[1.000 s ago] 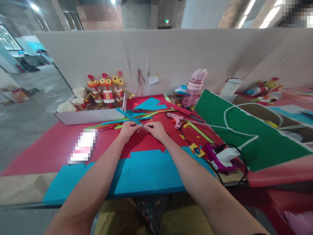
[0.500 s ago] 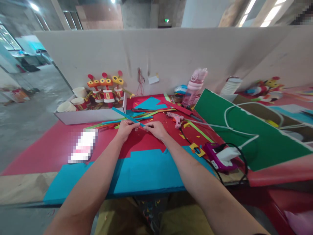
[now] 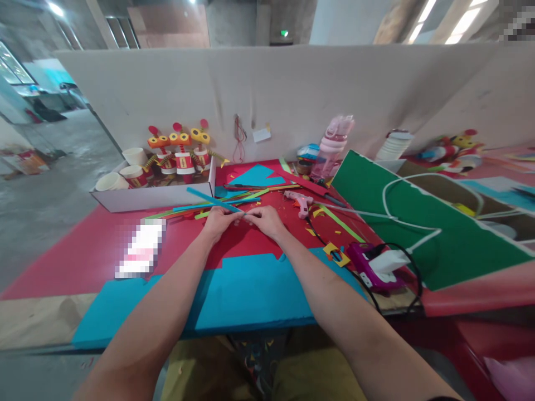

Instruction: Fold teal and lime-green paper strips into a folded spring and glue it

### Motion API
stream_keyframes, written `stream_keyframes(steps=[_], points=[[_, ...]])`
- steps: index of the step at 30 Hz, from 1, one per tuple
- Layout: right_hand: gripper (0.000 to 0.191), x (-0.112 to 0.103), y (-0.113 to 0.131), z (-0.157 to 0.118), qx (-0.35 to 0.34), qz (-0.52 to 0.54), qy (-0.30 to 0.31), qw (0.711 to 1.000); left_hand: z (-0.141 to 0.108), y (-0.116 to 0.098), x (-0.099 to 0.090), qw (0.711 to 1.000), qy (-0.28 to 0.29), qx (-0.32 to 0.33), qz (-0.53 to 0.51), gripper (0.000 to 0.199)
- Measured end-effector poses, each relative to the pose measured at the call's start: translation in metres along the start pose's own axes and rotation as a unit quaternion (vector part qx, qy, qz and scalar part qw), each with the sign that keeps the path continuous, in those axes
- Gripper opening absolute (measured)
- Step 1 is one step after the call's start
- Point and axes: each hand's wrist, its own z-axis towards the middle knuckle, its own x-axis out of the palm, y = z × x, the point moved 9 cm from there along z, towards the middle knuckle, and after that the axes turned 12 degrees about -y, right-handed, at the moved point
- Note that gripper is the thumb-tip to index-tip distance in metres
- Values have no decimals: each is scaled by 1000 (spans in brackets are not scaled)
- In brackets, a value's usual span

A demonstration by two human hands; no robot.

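Observation:
Between my two hands is a narrow blue paper strip [image 3: 204, 197], its long free end slanting up to the left. My left hand [image 3: 220, 221] pinches it near its right part. My right hand [image 3: 264, 219] pinches the strip's right end, with the fingertips of both hands nearly touching; the very tip is mostly hidden by them. Below the hands lies a large blue paper sheet [image 3: 254, 289] along the table's front. Behind them, more blue and green paper strips [image 3: 251, 196] lie in a loose pile. A pink glue gun [image 3: 299, 201] rests right of my right hand.
A white box [image 3: 154, 197] at the back left holds paper cups and several cup figures. A pixelated bright rectangle [image 3: 141, 248] lies at left. On the right are a purple power strip [image 3: 363, 262], cables, a green board [image 3: 418, 223] and a pink bottle [image 3: 334, 147].
My hands have drawn closer together at the strip's right end. The strip has shifted, and its free end sits slightly lower and farther left.

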Motion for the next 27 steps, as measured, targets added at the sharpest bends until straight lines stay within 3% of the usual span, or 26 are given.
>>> stream_keyframes(steps=[9,23,27], points=[[19,-1,-6,0,14,13,3,1000,8,-2,-19,999,-49,2,-14,27],[21,-1,0,1,-39,-49,8,998,9,-1,-17,999,-41,4,-12,29],[22,-3,3,1,-36,-45,-3,998,4,-4,-10,1000,-27,9,-7,29]])
